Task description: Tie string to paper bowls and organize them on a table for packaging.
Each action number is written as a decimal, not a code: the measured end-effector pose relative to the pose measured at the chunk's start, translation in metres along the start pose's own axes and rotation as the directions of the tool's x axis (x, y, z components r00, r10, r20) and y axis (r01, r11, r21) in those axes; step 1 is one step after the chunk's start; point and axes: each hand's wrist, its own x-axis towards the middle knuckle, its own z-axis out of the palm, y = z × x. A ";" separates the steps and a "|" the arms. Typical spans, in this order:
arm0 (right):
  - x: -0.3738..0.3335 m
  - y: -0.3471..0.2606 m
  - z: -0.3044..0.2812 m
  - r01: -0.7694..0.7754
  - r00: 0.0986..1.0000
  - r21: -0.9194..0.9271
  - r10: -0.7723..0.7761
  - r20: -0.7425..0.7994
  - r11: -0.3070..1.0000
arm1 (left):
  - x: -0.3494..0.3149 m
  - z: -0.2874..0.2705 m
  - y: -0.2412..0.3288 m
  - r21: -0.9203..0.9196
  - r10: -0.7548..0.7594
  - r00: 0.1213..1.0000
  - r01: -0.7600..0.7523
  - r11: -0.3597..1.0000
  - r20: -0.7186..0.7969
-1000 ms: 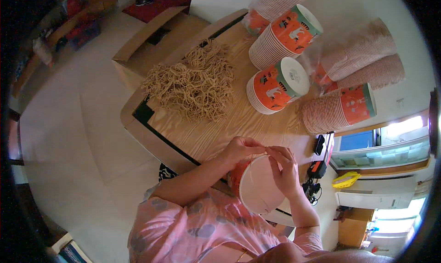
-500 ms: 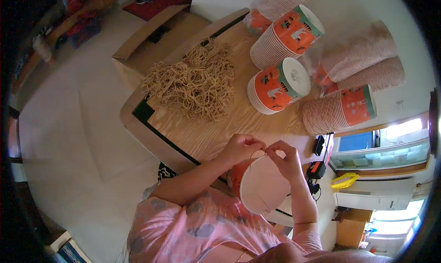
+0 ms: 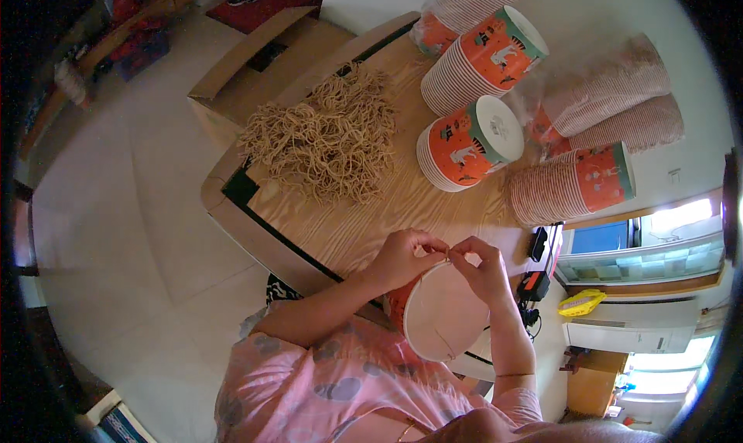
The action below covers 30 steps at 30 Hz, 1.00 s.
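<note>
Both hands are closing fingertips on a bit of tan twine cord: left hand pinching from one side, right hand from the other, tips nearly meeting. The orange paper bucket is sitting just below the hands, between the forearms, close to the body, with its white open mouth facing up. The fingers are meeting over its far rim.

Progress: near side is looking done, as a thin strand is running down the inside wall to the near rim, below the right hand. Far side is looking unfinished, since the fingers are pinching there. Can't tell if a knot is forming; fingertips are hiding it.

Remaining, by what's lying around: big loose twine heap is resting on the surface beyond and left of the hands. Nested bucket stack is standing straight beyond them; taller stack is standing behind that. Plastic-wrapped stacks are leaning further off, beyond and right. None of those buckets is showing any cord, so most of the batch is probably waiting.
</note>
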 end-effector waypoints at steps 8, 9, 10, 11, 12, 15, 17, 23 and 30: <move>0.000 0.005 0.003 0.024 1.000 0.055 -0.025 0.012 0.998 | 0.002 -0.003 -0.003 -0.056 -0.053 0.998 0.054 0.997 0.013; -0.001 0.006 0.003 0.027 1.000 0.105 -0.028 0.012 0.994 | 0.002 -0.004 -0.008 -0.056 -0.056 0.998 0.057 0.997 0.011; -0.002 0.005 0.004 0.023 1.000 0.107 -0.024 0.013 0.994 | 0.003 -0.006 -0.010 -0.215 -0.102 0.993 0.111 0.970 0.055; -0.004 0.003 0.006 0.026 1.000 0.105 -0.025 -0.007 0.994 | 0.002 -0.008 -0.011 -0.365 -0.140 0.985 0.169 0.915 0.104; -0.005 0.003 0.007 0.028 0.999 0.104 -0.026 -0.027 0.994 | 0.001 -0.010 -0.011 -0.365 -0.144 0.984 0.174 0.915 0.106; -0.006 0.006 0.007 0.004 1.000 0.155 -0.001 -0.018 0.988 | -0.001 -0.018 0.004 -0.457 -0.333 0.924 0.382 0.803 0.186; -0.006 0.004 0.006 0.025 1.000 0.109 -0.024 -0.009 0.994 | 0.000 -0.018 -0.006 -0.553 -0.315 0.918 0.397 0.733 0.241; 0.008 -0.003 0.003 0.039 0.992 0.118 -0.052 0.113 0.992 | -0.001 -0.018 -0.005 -0.557 -0.331 0.917 0.399 0.728 0.224; 0.014 0.011 0.006 0.049 0.986 0.172 -0.075 0.152 0.984 | -0.001 -0.019 -0.009 -0.516 -0.314 0.917 0.397 0.759 0.245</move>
